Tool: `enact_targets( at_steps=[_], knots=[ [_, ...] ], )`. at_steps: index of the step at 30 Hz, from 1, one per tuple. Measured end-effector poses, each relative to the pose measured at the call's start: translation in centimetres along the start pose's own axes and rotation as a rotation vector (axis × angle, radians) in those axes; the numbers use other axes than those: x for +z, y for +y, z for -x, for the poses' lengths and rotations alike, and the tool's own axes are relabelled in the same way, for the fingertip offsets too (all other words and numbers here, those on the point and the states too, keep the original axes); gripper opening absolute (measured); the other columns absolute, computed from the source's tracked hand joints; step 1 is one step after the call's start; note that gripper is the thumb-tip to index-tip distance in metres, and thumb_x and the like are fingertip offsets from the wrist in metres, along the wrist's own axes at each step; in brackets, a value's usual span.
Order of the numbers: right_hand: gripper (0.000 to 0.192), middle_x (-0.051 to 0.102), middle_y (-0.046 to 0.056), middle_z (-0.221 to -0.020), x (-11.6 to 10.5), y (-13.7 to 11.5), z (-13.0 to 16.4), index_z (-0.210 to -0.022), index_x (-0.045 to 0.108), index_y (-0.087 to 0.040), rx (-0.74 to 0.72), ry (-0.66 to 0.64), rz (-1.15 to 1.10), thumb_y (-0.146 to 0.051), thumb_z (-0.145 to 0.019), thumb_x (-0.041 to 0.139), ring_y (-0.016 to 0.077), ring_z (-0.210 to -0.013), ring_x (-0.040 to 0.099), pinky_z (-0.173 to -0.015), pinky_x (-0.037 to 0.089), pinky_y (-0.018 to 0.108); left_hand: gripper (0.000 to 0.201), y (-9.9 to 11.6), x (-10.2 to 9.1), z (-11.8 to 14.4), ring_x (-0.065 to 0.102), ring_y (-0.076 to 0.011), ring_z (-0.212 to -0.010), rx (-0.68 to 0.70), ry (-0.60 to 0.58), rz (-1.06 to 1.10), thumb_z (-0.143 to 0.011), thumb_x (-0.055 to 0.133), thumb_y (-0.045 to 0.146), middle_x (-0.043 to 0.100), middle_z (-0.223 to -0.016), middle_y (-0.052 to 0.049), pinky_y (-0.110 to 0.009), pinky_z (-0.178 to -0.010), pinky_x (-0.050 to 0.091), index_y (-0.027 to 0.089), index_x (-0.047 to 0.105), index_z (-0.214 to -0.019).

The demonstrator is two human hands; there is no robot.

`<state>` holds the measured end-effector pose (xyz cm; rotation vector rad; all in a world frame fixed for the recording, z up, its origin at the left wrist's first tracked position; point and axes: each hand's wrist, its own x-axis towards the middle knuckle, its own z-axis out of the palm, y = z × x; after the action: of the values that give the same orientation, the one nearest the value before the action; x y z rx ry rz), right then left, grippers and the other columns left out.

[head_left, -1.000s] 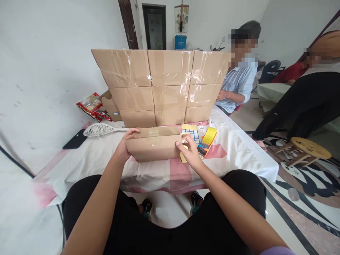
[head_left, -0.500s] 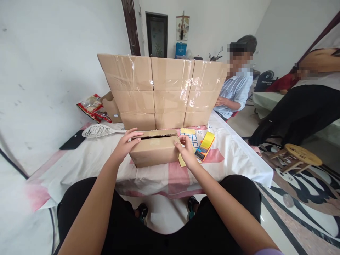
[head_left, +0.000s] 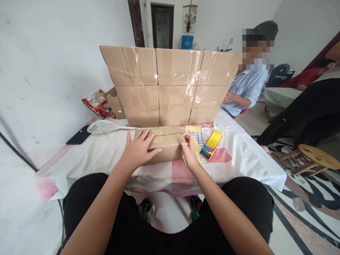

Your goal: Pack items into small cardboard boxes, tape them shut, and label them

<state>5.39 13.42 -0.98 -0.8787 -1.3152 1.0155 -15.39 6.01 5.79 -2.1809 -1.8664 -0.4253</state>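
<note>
A small cardboard box (head_left: pixel 171 149) lies on the table right in front of me, its top flaps down and nearly meeting at a thin seam. Across the left part of its top my left hand (head_left: pixel 138 150) is spread, with the fingers flat on the flaps and the thumb over the front. My right hand (head_left: pixel 190 148) grips the box's right end, thumb on the near side and fingers curled at the end. To the right of that hand lie a yellow-and-orange tape dispenser (head_left: pixel 215 138) and a yellow sheet with blue-framed squares (head_left: pixel 197 137).
Behind the box stands a taped stack of cardboard boxes (head_left: pixel 175 95). At left are a white slotted utensil (head_left: pixel 102 126), a black phone (head_left: pixel 78 135) and red packets (head_left: pixel 97 102). A person in a light-blue shirt (head_left: pixel 255 85) sits beyond; a wooden stool (head_left: pixel 316 156) stands right.
The box's raised top flap has gone down, narrowing the dark gap. My left hand has moved from the left corner onto the top. The right hand still holds the right end.
</note>
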Motion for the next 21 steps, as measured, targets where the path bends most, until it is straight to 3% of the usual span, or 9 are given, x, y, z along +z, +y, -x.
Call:
enact_targets(
  at_steps=[4,8,11,15,21],
  knots=[
    [0.037,0.056,0.007,-0.126,-0.2,0.4,0.0,-0.124,0.05,-0.027,-0.065,-0.005,0.074,-0.045,-0.092,0.054,0.022,-0.118,0.053,-0.106,0.043,0.04,0.068,0.4,-0.2,-0.1,0.037,-0.0388,-0.147,-0.041,-0.052,-0.048,-0.094,0.053,0.059,0.045,-0.159,-0.016,-0.073,-0.117,0.024,0.021,0.048,-0.15],
    [0.037,0.053,0.009,-0.134,-0.4,0.4,0.2,-0.126,0.055,-0.027,-0.097,-0.024,0.086,-0.046,-0.094,0.054,0.0245,-0.127,0.05,-0.113,0.039,0.045,0.074,0.6,-0.6,-0.2,0.032,-0.0364,-0.151,-0.077,-0.134,-0.039,-0.092,0.055,0.061,0.039,-0.163,-0.014,-0.058,-0.11,0.045,0.021,0.044,-0.153],
    [0.037,0.053,0.009,-0.133,-0.5,0.0,0.3,-0.125,0.056,-0.026,-0.096,-0.026,0.091,-0.046,-0.094,0.054,0.0248,-0.127,0.051,-0.113,0.039,0.045,0.076,0.6,-0.7,-0.3,0.031,-0.0345,-0.151,-0.074,-0.155,-0.052,-0.092,0.054,0.062,0.039,-0.164,-0.014,-0.053,-0.107,0.049,0.019,0.043,-0.154],
    [0.038,0.054,0.009,-0.133,-0.4,-0.3,0.3,-0.125,0.056,-0.026,-0.081,-0.029,0.083,-0.046,-0.092,0.054,0.0249,-0.127,0.051,-0.112,0.041,0.045,0.077,1.0,-0.6,-0.5,0.033,-0.0382,-0.15,-0.091,-0.16,-0.089,-0.092,0.055,0.063,0.039,-0.163,-0.016,-0.061,-0.108,0.044,0.021,0.043,-0.155],
    [0.037,0.054,0.009,-0.134,-0.4,-0.1,0.4,-0.125,0.056,-0.027,-0.076,-0.025,0.085,-0.046,-0.092,0.054,0.0256,-0.127,0.052,-0.109,0.043,0.045,0.075,2.1,-0.3,-0.8,0.037,-0.0506,-0.144,-0.09,-0.153,-0.157,-0.089,0.059,0.066,0.042,-0.159,-0.022,-0.079,-0.107,0.028,0.037,0.042,-0.156]
  ],
)
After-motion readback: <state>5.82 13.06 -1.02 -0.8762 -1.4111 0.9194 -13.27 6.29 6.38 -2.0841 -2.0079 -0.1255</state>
